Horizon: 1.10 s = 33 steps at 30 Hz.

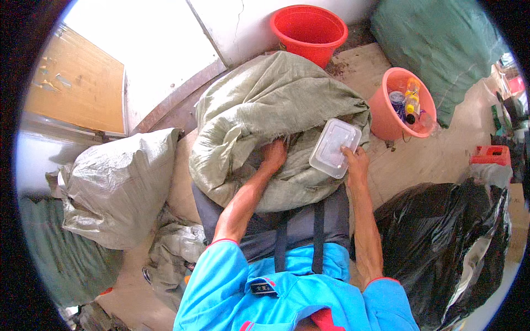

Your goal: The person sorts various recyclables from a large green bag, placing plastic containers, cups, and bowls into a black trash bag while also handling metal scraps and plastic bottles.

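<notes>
A large grey-green woven sack (290, 93) stands before me, its mouth gathered in folds. My left hand (275, 156) reaches into the sack's opening; its fingers are hidden, so what they touch cannot be told. In my right hand (357, 160) is a clear plastic food container (333, 145), tilted over the sack's right side, with the thumb on its face. Right of the sack, a pink bucket (379, 105) holds plastic bottles, one with a yellow cap (410, 108), and a can (397, 101).
A red bucket (308, 35) stands behind the sack by the wall. Stuffed sacks lie left, one pale grey (120, 182) and one green (62, 248). A green sack (434, 49) is at the upper right, a black plastic bag (430, 231) at the lower right, near a red crate-like object (490, 155).
</notes>
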Each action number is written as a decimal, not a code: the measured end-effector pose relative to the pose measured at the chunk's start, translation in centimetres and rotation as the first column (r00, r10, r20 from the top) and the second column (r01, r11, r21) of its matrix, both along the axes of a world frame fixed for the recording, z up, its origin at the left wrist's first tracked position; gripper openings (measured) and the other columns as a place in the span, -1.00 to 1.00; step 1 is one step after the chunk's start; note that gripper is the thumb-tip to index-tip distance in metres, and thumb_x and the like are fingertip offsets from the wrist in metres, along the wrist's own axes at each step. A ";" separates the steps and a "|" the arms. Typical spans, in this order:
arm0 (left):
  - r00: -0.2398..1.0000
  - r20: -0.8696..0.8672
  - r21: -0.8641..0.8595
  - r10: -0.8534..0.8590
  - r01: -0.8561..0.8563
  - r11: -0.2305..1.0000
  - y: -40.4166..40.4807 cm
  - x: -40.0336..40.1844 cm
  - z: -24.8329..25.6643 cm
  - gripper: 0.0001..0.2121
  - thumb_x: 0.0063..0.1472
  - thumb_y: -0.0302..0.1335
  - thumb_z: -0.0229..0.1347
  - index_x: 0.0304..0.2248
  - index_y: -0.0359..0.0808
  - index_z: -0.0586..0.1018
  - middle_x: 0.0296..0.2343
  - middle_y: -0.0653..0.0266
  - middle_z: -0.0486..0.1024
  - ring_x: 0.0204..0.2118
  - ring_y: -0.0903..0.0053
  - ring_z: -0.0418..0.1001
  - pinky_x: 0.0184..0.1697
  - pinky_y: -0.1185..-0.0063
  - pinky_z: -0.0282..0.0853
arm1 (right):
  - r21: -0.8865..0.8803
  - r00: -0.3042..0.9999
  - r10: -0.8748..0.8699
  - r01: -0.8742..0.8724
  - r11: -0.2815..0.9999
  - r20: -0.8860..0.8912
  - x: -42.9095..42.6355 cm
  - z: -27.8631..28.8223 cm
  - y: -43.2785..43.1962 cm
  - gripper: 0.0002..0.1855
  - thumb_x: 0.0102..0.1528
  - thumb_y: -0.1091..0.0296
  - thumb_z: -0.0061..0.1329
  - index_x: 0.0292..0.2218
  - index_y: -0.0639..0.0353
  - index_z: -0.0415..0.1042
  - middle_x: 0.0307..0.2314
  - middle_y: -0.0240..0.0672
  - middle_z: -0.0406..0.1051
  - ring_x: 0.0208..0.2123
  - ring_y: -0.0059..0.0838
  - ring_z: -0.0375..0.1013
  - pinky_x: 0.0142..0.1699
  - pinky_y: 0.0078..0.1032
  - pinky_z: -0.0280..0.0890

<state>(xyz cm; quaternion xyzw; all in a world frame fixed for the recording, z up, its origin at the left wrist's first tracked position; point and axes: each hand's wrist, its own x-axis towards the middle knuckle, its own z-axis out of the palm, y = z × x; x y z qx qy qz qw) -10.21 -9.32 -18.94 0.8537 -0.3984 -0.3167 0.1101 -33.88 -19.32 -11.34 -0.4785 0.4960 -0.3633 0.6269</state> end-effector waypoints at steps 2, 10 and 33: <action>0.994 0.101 -0.136 0.048 -0.034 0.990 1.4 0.0 -2.8 -0.60 0.13 -0.34 -0.03 -0.07 -0.39 0.36 -0.12 -0.15 0.37 -0.13 -0.01 0.37 -0.10 0.18 0.29 | 0.083 0.999 0.031 -0.029 0.996 -0.024 0.3 0.7 1.1 -0.57 -0.08 0.39 0.10 -0.17 0.37 0.35 -0.32 -0.18 0.43 -0.30 -0.38 0.42 -0.20 -0.48 0.31; 0.992 0.085 -0.275 0.096 -0.069 0.959 0.1 -0.5 -6.5 -0.53 0.06 -0.32 0.05 -0.03 -0.33 0.31 -0.11 -0.15 0.33 -0.12 -0.03 0.36 -0.08 0.16 0.28 | 0.175 0.994 -0.085 0.073 0.982 0.064 -2.3 0.2 1.9 -0.58 -0.08 0.46 0.08 -0.16 0.40 0.33 -0.30 -0.17 0.41 -0.31 -0.36 0.43 -0.17 -0.46 0.34; 0.989 -0.127 -0.042 0.081 -0.087 0.995 2.5 -0.3 -0.8 -0.65 0.07 -0.42 -0.05 -0.17 -0.46 0.45 -0.39 -0.16 0.50 -0.32 0.06 0.48 -0.26 0.28 0.36 | 0.161 0.997 0.003 -0.016 0.987 0.080 -1.2 -1.6 2.2 -0.60 -0.06 0.39 0.07 -0.18 0.41 0.36 -0.36 -0.23 0.45 -0.37 -0.42 0.44 -0.26 -0.52 0.35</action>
